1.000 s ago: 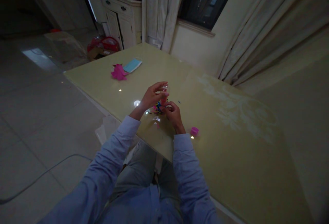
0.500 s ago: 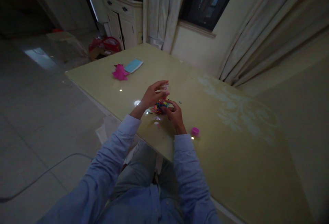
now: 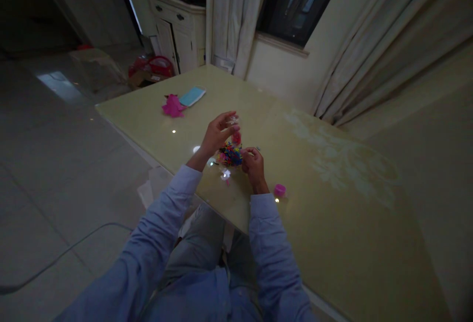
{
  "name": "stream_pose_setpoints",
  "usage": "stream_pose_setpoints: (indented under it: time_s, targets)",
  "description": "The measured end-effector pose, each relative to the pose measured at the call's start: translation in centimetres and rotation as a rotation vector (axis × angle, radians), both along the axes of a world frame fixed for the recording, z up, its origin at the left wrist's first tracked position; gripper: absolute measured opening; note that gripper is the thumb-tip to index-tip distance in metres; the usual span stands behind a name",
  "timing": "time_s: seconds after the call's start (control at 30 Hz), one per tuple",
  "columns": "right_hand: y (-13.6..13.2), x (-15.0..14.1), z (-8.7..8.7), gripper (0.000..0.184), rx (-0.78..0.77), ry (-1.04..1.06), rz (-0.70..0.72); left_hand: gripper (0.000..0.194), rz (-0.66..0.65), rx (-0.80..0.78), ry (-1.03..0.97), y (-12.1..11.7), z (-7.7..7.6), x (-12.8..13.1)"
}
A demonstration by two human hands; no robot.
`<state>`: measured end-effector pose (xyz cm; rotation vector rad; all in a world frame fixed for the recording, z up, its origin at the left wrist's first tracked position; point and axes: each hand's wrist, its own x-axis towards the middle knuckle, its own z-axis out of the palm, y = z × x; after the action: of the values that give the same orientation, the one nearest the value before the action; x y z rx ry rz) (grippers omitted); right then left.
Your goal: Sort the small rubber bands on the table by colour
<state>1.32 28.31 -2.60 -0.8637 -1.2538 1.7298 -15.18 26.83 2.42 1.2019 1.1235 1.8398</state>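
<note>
Head view: left grip (image 3: 218, 132) grasps clear container (image 3: 235, 138), its red part now plainer, one o'clock of multicoloured pile (image 3: 229, 154) on desk (image 3: 332, 243). Right grip (image 3: 253, 163) now bunched at pile's three o'clock edge; cannot tell whether grasping. Pink cap (image 3: 280, 190): four o'clock.

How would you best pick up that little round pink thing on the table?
Probably by pinching opposite sides of the pink thing, coming from above or from the picture's right. It sits low and roundish, apart from other objects, while the person's right sleeve is close by on its left in the picture.
</note>
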Motion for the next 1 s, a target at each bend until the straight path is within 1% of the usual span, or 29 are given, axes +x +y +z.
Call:
stream_pose_setpoints:
  time_s: [0.1, 0.17, 0.23, 0.3, 0.37, 0.47, 0.53, 0.67, 0.8, 0.93, 1.0]
  targets:
    - [-0.1, 0.0, 0.0, 0.041, -0.096, 0.069, 0.054, 0.057, 0.054, -0.013, -0.153, -0.1, 0.1, -0.1]
    - [-0.5, -0.1, 0.3, 0.044, -0.132, 0.118, 0.103, 0.055, 0.075, -0.033, -0.254, -0.2, 0.1, -0.1]
    - [-0.9, -0.2, 0.6, 0.048, -0.134, 0.174, 0.117, 0.053, 0.085, -0.063, -0.354, -0.5, 0.0, 0.0]
    - [-1.3, -0.5, 0.9, 0.057, -0.121, 0.207, 0.116, 0.053, 0.092, -0.094, -0.435, -0.9, -0.1, 0.2]
    - [-1.5, -0.6, 1.0, 0.066, -0.102, 0.209, 0.127, 0.054, 0.106, -0.116, -0.497, -1.2, -0.2, 0.5]
    - [-1.5, -0.7, 1.0, 0.071, -0.088, 0.204, 0.177, 0.054, 0.123, -0.147, -0.567, -1.8, -0.3, 0.9]
    - [-1.4, -0.6, 0.9, 0.069, -0.091, 0.212, 0.227, 0.053, 0.103, -0.174, -0.586, -2.1, -0.2, 1.3]
    - [-1.2, -0.1, 0.9, 0.065, -0.107, 0.22, 0.337, 0.053, 0.023, -0.275, -0.556, -2.5, 0.2, 2.1]
    - [-1.2, 0.4, 1.1, 0.065, -0.118, 0.259, 0.441, 0.054, 0.006, -0.308, -0.548, -2.8, 0.7, 2.7]
    - [-1.3, 0.6, 1.4, 0.058, -0.153, 0.34, 0.451, 0.055, -0.006, -0.296, -0.52, -3.0, 1.4, 2.5]
    - [-1.4, 0.5, 1.5, 0.055, -0.171, 0.352, 0.44, 0.054, -0.003, -0.264, -0.498, -3.0, 1.7, 2.1]
